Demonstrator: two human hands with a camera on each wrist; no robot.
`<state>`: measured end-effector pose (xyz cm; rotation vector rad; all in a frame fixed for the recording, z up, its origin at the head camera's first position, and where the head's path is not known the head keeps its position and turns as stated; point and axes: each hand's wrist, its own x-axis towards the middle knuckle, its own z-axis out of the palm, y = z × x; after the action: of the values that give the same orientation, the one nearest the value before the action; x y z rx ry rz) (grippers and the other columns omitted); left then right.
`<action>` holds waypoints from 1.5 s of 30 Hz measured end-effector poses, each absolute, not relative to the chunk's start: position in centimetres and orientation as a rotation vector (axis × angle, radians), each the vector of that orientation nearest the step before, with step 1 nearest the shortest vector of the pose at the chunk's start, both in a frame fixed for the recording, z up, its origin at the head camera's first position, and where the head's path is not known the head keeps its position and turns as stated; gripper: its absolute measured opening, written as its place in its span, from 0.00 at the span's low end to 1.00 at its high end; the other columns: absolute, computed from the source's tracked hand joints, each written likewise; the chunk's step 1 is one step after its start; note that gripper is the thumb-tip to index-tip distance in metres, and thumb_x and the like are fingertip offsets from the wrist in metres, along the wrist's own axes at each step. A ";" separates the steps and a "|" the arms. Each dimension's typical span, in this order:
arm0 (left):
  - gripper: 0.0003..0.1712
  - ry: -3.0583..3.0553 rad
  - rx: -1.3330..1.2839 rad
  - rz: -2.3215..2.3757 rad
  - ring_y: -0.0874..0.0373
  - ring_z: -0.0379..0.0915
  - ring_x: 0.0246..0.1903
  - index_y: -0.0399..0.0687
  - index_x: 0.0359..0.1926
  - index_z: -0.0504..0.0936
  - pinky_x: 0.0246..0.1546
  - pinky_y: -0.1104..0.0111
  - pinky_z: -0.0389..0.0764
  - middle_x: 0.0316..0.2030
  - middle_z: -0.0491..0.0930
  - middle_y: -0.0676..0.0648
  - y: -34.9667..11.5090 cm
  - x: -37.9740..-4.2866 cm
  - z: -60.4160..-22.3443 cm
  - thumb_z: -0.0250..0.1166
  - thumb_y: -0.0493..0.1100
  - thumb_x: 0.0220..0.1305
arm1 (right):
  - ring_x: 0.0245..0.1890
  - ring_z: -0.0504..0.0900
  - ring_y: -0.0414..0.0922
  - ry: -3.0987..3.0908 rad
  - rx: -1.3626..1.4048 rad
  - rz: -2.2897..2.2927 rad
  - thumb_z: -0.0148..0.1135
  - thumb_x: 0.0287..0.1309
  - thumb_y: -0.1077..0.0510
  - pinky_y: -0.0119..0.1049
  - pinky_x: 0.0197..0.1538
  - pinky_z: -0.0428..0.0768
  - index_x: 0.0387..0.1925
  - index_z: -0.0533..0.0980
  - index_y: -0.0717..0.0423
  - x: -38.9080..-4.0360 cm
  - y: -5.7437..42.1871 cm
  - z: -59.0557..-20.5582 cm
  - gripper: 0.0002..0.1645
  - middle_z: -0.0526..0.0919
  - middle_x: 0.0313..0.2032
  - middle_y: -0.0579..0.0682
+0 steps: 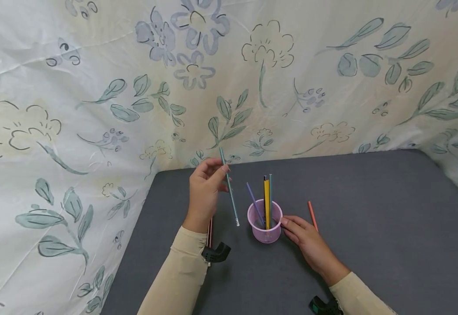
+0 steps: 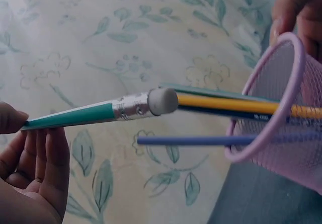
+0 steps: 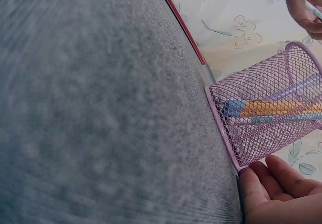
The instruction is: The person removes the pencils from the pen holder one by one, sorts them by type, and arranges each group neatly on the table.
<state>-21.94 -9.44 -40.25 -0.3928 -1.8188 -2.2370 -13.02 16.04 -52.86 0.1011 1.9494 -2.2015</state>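
My left hand (image 1: pixel 208 183) pinches a green pencil (image 1: pixel 230 190) between thumb and fingers, above the table and left of the pencil cup. Its white eraser end, in a silver ferrule, points down and toward me. The pink mesh pencil cup (image 1: pixel 267 236) stands upright on the table. In it are a purple pencil (image 1: pixel 254 201), a yellow pencil (image 1: pixel 267 203), a blue-green pencil (image 1: pixel 270 192) and a dark one mostly hidden behind the yellow. With thumb and fingertips my right hand (image 1: pixel 311 245) holds the cup's right side; the right wrist view shows the fingers low against the mesh.
An orange-red pencil (image 1: pixel 312 214) lies to the right, partly behind my right hand. Red and dark pencils (image 1: pixel 211 236) lie under my left wrist, mostly covered by it. A floral cloth (image 1: pixel 229 78) hangs behind and left of the dark grey table (image 1: pixel 390 227).
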 end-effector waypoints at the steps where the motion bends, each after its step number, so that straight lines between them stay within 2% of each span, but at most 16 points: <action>1: 0.11 -1.828 -0.380 -2.233 0.53 0.83 0.30 0.34 0.54 0.83 0.24 0.69 0.84 0.40 0.85 0.42 -9.7 -21.9 -40.4 0.69 0.32 0.74 | 0.75 0.67 0.56 1.951 0.103 -2.202 0.59 0.83 0.48 0.52 0.76 0.65 0.71 0.70 0.74 -13.0 16.0 -52.8 0.34 0.73 0.72 0.66; 6: 0.14 -1.879 -0.336 -2.207 0.52 0.83 0.32 0.30 0.57 0.81 0.25 0.69 0.84 0.41 0.84 0.41 -11.0 -21.6 -41.3 0.68 0.32 0.76 | 0.76 0.67 0.56 1.961 0.108 -2.210 0.59 0.83 0.48 0.53 0.76 0.66 0.72 0.70 0.74 -13.1 16.0 -52.7 0.34 0.72 0.73 0.67; 13: 0.12 -1.938 -0.244 -2.189 0.52 0.84 0.32 0.33 0.55 0.82 0.25 0.69 0.84 0.41 0.84 0.39 -12.5 -21.1 -42.8 0.68 0.34 0.76 | 0.75 0.68 0.56 1.960 0.102 -2.241 0.61 0.82 0.49 0.53 0.74 0.69 0.73 0.71 0.72 -13.2 16.0 -52.6 0.34 0.72 0.73 0.65; 19: 0.13 -1.956 -0.151 -2.192 0.48 0.83 0.33 0.29 0.55 0.82 0.24 0.69 0.84 0.40 0.84 0.39 -14.1 -21.0 -44.4 0.69 0.34 0.75 | 0.72 0.73 0.54 1.968 0.090 -2.280 0.61 0.82 0.52 0.47 0.69 0.76 0.71 0.73 0.71 -13.1 15.7 -52.7 0.30 0.75 0.71 0.64; 26: 0.14 -2.010 -0.049 -2.192 0.54 0.81 0.33 0.28 0.55 0.81 0.23 0.69 0.83 0.40 0.84 0.40 -15.9 -20.7 -45.9 0.69 0.34 0.75 | 0.64 0.80 0.48 1.970 0.142 -2.354 0.63 0.80 0.56 0.40 0.62 0.81 0.67 0.76 0.72 -13.2 15.1 -52.7 0.26 0.79 0.66 0.64; 39: 0.17 -2.173 0.117 -2.091 0.55 0.79 0.32 0.26 0.55 0.81 0.23 0.68 0.83 0.39 0.85 0.41 -19.2 -20.3 -48.5 0.71 0.36 0.74 | 0.61 0.81 0.49 1.956 0.153 -2.424 0.62 0.80 0.59 0.41 0.62 0.82 0.65 0.77 0.74 -13.3 14.7 -53.1 0.24 0.79 0.63 0.65; 45: 0.16 -2.283 0.201 -2.020 0.52 0.80 0.34 0.30 0.56 0.83 0.24 0.67 0.84 0.43 0.85 0.38 -20.8 -20.3 -49.8 0.71 0.37 0.75 | 0.60 0.82 0.48 1.959 0.144 -2.419 0.62 0.79 0.58 0.42 0.62 0.82 0.64 0.77 0.74 -13.3 14.7 -53.1 0.24 0.79 0.63 0.65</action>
<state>-20.25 -20.84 -49.85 0.2008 -2.2831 -2.0200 -13.31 14.70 -53.08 0.1437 1.9588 -2.4194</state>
